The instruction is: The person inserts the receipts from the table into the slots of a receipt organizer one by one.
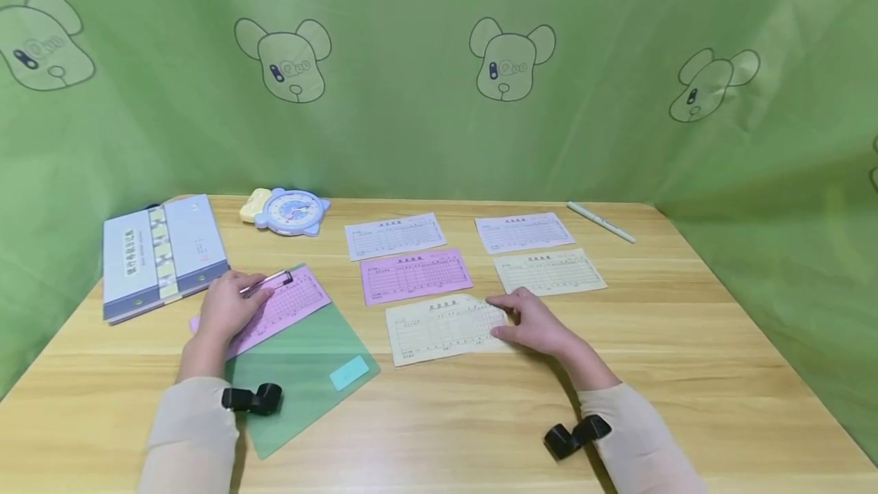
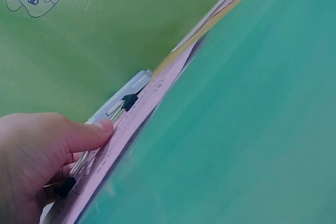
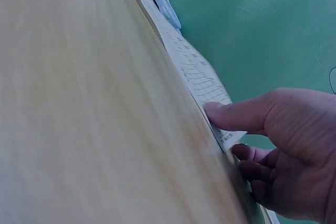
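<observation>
A green clipboard [image 1: 302, 357] lies angled on the table at left, a pink printed form [image 1: 291, 303] under its metal clip [image 1: 267, 283]. My left hand [image 1: 233, 303] is at that clip; in the left wrist view the thumb [image 2: 97, 134] bears on its wire and the other fingers curl behind. Toward the middle front lies a cream printed form [image 1: 442, 330]. Its right edge is pinched by my right hand [image 1: 531, 320], thumb on the near side and index finger at the far corner. In the right wrist view this form [image 3: 197, 74] bows up slightly off the table.
Behind the cream form lie another pink form [image 1: 416, 277], two white forms [image 1: 394, 235] and a second cream form [image 1: 549, 271]. A pale pen [image 1: 600, 222] is at back right. Blue-white binders [image 1: 165, 250] and a toy-like clock [image 1: 295, 212] stand back left, before a green curtain [image 1: 411, 136].
</observation>
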`<state>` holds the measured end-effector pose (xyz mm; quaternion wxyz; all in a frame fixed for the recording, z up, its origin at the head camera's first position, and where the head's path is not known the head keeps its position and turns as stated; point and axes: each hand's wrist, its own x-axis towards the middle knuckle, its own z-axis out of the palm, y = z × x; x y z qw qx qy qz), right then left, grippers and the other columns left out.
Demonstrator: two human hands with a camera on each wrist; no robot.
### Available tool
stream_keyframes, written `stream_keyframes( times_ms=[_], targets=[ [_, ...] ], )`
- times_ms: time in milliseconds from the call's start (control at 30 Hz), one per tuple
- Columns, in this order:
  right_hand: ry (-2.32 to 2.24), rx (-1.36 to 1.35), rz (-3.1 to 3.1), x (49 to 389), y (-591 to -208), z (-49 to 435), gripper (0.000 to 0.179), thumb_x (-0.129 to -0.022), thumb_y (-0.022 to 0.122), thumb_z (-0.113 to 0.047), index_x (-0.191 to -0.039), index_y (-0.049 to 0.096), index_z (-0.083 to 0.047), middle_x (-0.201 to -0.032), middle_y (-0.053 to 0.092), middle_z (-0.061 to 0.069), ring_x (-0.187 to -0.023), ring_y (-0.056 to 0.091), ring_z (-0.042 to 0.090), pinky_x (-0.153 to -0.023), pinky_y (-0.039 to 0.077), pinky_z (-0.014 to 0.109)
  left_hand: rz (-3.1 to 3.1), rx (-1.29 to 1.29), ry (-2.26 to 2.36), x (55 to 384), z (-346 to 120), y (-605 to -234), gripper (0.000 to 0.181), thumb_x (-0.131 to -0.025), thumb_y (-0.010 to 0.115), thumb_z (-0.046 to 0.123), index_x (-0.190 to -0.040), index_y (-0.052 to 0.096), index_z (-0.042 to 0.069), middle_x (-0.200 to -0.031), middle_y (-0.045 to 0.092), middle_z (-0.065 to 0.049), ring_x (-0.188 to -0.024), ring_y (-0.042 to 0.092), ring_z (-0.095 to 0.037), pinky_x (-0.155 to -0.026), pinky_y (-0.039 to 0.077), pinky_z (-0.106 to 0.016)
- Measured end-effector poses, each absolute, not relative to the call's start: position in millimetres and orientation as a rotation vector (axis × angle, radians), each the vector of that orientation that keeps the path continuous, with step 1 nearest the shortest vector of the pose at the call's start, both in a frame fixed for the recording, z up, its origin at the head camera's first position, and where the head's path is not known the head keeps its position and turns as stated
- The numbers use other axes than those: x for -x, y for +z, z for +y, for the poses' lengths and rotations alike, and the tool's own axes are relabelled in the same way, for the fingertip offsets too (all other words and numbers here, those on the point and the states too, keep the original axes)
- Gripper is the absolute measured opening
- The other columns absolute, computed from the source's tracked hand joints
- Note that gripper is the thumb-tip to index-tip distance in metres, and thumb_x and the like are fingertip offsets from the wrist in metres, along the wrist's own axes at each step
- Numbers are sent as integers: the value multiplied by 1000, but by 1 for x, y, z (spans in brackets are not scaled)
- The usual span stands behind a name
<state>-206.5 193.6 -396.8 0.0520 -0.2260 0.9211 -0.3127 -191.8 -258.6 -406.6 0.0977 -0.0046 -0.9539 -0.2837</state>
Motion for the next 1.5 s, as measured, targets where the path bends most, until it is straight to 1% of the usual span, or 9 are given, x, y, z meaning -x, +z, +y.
stream_keyframes(
  times_ms=[233,500,833,933,1067,1167,1300,1367,1500],
  targets=[
    [-1005,706,2821,205,-398,189,42,-72,67,-7,-111,55,1,-76,46,2,-65,40,15,-57,36,28,-2837,-6,-861,192,-260,-407,38,-82,57,21,-110,56,-4,-101,51,-25,-94,42,-37,-79,31,-49],
    [-1098,694,2779,203,-399,188,46,-73,65,-3,-117,50,-2,-71,45,3,-61,41,14,-53,37,26,-2849,-24,-878,192,-258,-406,38,-83,57,21,-111,55,-3,-104,50,-25,-96,41,-38,-81,30,-49],
    [-1333,667,2596,203,-399,190,31,-76,58,4,-107,59,-1,-80,49,8,-59,43,14,-49,40,22,-2839,-17,-879,192,-258,-406,38,-82,57,21,-110,55,-4,-103,51,-25,-96,42,-38,-81,30,-49],
    [-1360,629,2548,204,-396,191,29,-77,55,5,-105,59,0,-84,52,10,-55,43,11,-45,39,20,-2835,-15,-878,192,-258,-407,37,-82,57,21,-110,56,-4,-103,51,-25,-96,43,-37,-82,31,-49],
    [-1401,600,2504,205,-387,194,28,-79,53,5,-106,59,0,-79,54,12,-46,38,7,-40,34,18,-2842,-22,-885,191,-258,-407,39,-83,57,23,-111,55,-4,-104,51,-25,-97,42,-38,-82,30,-49],
    [-1461,602,2503,206,-378,195,27,-80,52,4,-106,59,1,-88,58,15,-52,43,8,-46,39,19,-2852,-29,-891,191,-259,-406,40,-83,56,24,-112,54,-4,-105,50,-25,-98,41,-38,-82,30,-49],
    [-1524,593,2509,208,-368,190,26,-79,54,3,-105,59,1,-106,56,15,-73,53,16,-63,46,25,-2861,-27,-891,190,-259,-406,41,-83,56,25,-112,54,-4,-105,50,-25,-98,41,-38,-82,30,-50],
    [-1539,577,2503,209,-363,186,26,-80,54,2,-105,60,0,-106,57,14,-78,53,19,-67,46,27,-2860,-22,-880,191,-259,-406,41,-83,56,25,-112,54,-4,-104,50,-25,-97,41,-38,-81,30,-49],
    [-1566,555,2469,214,-358,171,24,-80,55,0,-103,61,-1,-104,58,12,-80,53,19,-68,46,28,-2851,-16,-866,191,-258,-404,39,-83,57,24,-111,55,-4,-103,51,-24,-96,42,-38,-81,31,-49]
  ],
)
